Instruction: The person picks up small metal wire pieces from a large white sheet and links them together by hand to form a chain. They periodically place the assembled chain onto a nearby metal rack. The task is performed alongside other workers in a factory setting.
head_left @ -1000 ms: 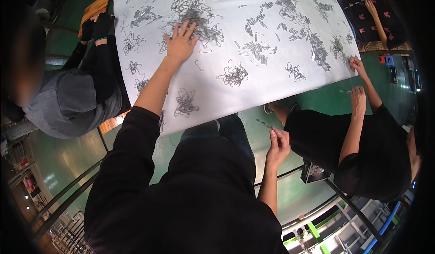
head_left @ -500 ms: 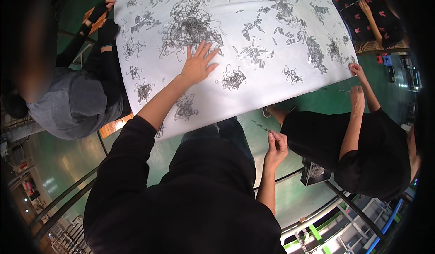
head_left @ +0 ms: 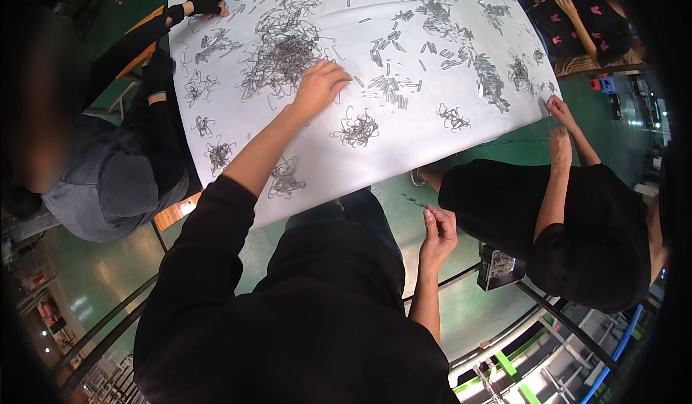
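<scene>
My left hand [head_left: 321, 87] is on the white-covered table [head_left: 238, 134], at the near right edge of a big tangled heap of bent wire hooks [head_left: 285, 51]. Its fingers are curled down together; whatever lies under them is hidden. Below the table's near edge, my right hand [head_left: 438, 234] pinches one end of a short, thin chain of dark wire links [head_left: 413, 200], which sticks out to the upper left. Small clumps of wire hooks [head_left: 358, 126] rest on the sheet to the right of my left hand, and another clump [head_left: 286, 178] lies below my left forearm.
Many loose straight metal pieces [head_left: 393, 90] are scattered over the table's middle and right. On the left, a co-worker's gloved hand [head_left: 209, 5] is over the table. A co-worker on the right holds up both hands [head_left: 560, 144] near the table corner. A dark bin [head_left: 499, 267] stands beside them.
The fingers of my left hand, spread before, have curled in at the heap. The table has shifted slightly left in view. The left co-worker's gloved hand has reached over the table.
</scene>
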The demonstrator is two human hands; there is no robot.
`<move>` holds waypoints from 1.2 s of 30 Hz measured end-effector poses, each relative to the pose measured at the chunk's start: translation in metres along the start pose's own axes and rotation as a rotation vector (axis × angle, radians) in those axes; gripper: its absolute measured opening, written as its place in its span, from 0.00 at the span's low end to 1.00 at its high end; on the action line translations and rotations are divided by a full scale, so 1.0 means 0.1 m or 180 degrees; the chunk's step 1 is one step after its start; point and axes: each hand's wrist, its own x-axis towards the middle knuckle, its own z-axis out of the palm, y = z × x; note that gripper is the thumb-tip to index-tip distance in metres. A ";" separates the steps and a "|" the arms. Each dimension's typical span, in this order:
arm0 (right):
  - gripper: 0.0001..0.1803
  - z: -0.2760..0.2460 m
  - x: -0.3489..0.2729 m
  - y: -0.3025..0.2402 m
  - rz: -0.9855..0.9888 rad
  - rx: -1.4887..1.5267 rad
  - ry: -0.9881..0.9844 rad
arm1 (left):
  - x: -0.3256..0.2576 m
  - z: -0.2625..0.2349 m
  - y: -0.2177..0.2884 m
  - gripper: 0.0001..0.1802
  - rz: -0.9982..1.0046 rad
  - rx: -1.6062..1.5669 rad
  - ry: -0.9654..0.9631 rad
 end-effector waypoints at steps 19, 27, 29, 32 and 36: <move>0.06 0.29 -0.36 -0.47 -0.0090 -0.0429 -0.0129 | -0.56 -0.20 1.22 0.11 -0.1772 -0.3021 -0.0859; 0.05 0.40 -0.56 -0.58 -0.0486 -0.0866 -0.0043 | -1.04 -0.55 2.12 0.08 -0.1771 -0.3510 -0.1090; 0.05 0.44 -0.57 -0.59 -0.0519 -0.0710 0.0038 | -1.12 -0.60 2.17 0.08 -0.1609 -0.3263 -0.1014; 0.05 0.46 -0.58 -0.59 -0.0518 -0.0585 0.0101 | -1.18 -0.62 2.20 0.08 -0.1503 -0.3052 -0.0949; 0.05 0.45 -0.59 -0.61 -0.0598 -0.0616 -0.0010 | -1.18 -0.61 2.20 0.09 -0.1318 -0.2898 -0.0793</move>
